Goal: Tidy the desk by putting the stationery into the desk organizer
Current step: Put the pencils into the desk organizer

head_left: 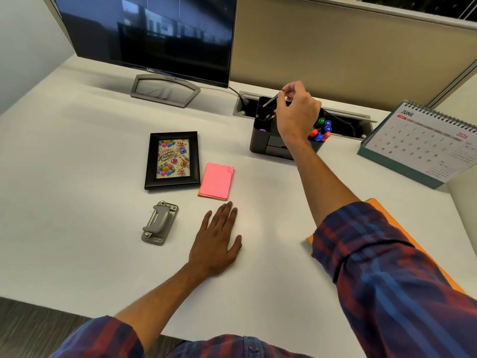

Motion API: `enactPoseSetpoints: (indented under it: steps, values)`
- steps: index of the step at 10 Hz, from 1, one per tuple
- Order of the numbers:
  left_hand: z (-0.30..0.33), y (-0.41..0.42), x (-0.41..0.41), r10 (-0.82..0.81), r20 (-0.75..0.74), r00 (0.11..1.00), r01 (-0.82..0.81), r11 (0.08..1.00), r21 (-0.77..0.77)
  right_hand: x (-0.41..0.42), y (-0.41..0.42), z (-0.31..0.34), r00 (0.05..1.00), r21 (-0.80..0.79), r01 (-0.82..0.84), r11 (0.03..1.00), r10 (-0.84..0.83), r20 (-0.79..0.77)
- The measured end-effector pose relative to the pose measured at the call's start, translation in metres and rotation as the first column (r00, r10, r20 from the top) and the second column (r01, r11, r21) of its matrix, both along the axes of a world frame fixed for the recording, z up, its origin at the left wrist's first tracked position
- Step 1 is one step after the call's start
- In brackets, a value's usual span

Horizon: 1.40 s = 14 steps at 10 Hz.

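A black desk organizer [268, 144] stands at the back of the white desk, with pencils in its left slots and coloured markers [321, 130] in its right cup. My right hand [296, 112] hovers over the organizer, fingertips pinched on a thin pencil [271, 99] that slants down into a back compartment. My left hand [218, 239] lies flat on the desk, fingers spread, holding nothing. Just beyond its fingertips is a pink sticky-note pad [218, 180]. A grey hole punch [160, 223] lies to the left of that hand.
A black picture frame [172, 160] with a birthday card lies left of the pad. A monitor [154, 34] stands at the back left, a desk calendar [423, 143] at the right, an orange folder [387, 215] under my right sleeve. A cable tray [343, 115] runs behind the organizer.
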<state>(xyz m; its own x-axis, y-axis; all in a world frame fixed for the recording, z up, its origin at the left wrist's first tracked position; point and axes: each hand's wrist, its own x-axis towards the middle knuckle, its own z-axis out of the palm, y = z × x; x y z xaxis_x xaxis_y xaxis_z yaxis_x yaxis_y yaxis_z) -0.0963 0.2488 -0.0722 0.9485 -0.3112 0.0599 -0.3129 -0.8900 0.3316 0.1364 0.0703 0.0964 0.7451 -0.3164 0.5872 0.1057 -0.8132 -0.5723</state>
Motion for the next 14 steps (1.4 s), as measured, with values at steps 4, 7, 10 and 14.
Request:
enactPoseSetpoints:
  steps: [4,7,10,14]
  values:
    - [0.000,0.000,0.000,-0.003,-0.007,1.000,0.003,1.000,0.013,0.009,-0.003,-0.021,0.975,-0.158,-0.038,0.987,0.002,-0.221]
    - [0.000,0.000,0.000,-0.009,-0.004,1.000,0.009,1.000,0.010,-0.026,0.020,-0.052,0.975,-0.100,-0.184,0.978,0.169,-0.142]
    - [0.001,0.000,0.000,-0.006,-0.018,1.000,0.006,1.000,0.019,-0.062,0.050,-0.100,0.697,-0.092,-0.524,0.847,0.364,-0.618]
    - [-0.001,0.000,0.001,0.002,-0.023,1.000,-0.001,0.999,0.040,-0.060,0.072,-0.112,0.533,-0.112,-0.593,0.798,0.284,-0.797]
